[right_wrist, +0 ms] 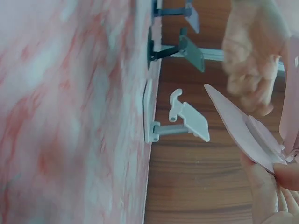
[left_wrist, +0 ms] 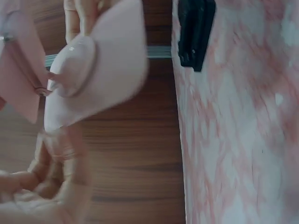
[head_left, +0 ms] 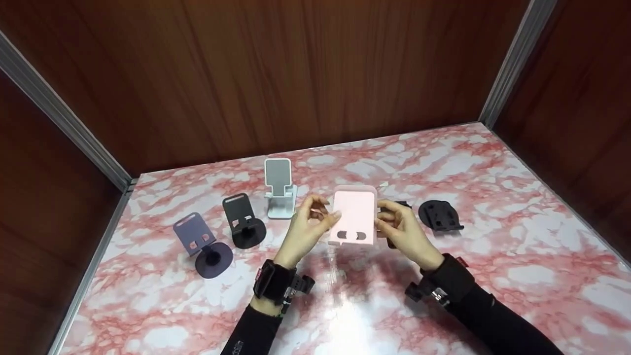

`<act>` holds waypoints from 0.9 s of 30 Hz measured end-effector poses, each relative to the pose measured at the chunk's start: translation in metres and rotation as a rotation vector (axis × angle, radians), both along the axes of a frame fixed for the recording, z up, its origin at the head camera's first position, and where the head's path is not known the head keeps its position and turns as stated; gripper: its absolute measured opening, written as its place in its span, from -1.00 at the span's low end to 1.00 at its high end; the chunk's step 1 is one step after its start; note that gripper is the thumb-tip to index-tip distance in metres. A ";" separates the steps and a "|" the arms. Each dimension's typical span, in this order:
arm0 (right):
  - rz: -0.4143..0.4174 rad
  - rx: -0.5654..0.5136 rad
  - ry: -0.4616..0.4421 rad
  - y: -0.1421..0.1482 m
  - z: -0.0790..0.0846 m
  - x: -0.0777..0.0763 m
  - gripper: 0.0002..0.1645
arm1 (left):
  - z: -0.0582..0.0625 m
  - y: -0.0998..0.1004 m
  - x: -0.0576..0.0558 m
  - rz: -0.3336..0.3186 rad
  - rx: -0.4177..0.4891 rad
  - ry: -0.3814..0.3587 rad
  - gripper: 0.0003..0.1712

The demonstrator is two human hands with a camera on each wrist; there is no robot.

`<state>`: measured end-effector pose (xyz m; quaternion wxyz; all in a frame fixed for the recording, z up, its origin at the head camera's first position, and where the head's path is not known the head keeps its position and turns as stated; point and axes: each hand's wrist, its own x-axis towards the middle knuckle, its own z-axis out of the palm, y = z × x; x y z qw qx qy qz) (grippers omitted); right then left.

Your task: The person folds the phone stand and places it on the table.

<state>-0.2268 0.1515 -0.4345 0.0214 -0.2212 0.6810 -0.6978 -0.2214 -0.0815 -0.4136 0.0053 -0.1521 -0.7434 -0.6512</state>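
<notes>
Hands (head_left: 306, 230) (head_left: 408, 233) flank the pink stand (head_left: 356, 212), the right gripping it.

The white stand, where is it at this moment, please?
In the head view, the white stand is left of centre on the table, between the unfolded black stand on its left and the left hand on its right.

- Head view: looks forward and down from above, farthest back, over the tabletop (head_left: 522, 276) to the back panel (head_left: 315, 74).
- Left wrist view: low, close, turned sideways, tabletop along its right side.
- Right wrist view: also low, close and sideways, tabletop at left, facing the white stand (right_wrist: 195, 122).
- All three share the pink stand (head_left: 354, 209), left hand (head_left: 310, 229) and right hand (head_left: 406, 229).
</notes>
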 end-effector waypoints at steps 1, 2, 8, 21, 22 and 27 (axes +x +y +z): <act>0.004 -0.014 -0.015 0.000 0.000 0.000 -0.60 | -0.001 0.000 0.000 -0.020 -0.017 -0.015 -0.55; 0.008 -0.030 -0.026 0.000 0.001 0.000 -0.59 | -0.001 0.000 0.001 -0.053 -0.024 -0.044 -0.51; -0.004 -0.060 -0.075 0.002 0.001 -0.001 -0.55 | -0.002 0.002 0.001 -0.221 0.056 -0.231 -0.50; 0.085 -0.006 -0.198 0.002 0.005 0.000 -0.37 | -0.007 0.004 -0.004 -0.141 0.128 -0.301 -0.55; 0.106 -0.018 -0.219 0.002 0.006 0.001 -0.34 | -0.007 0.004 -0.004 -0.130 0.126 -0.301 -0.55; 0.195 -0.049 -0.286 0.004 0.008 0.005 -0.20 | -0.008 0.004 -0.003 -0.109 0.119 -0.293 -0.52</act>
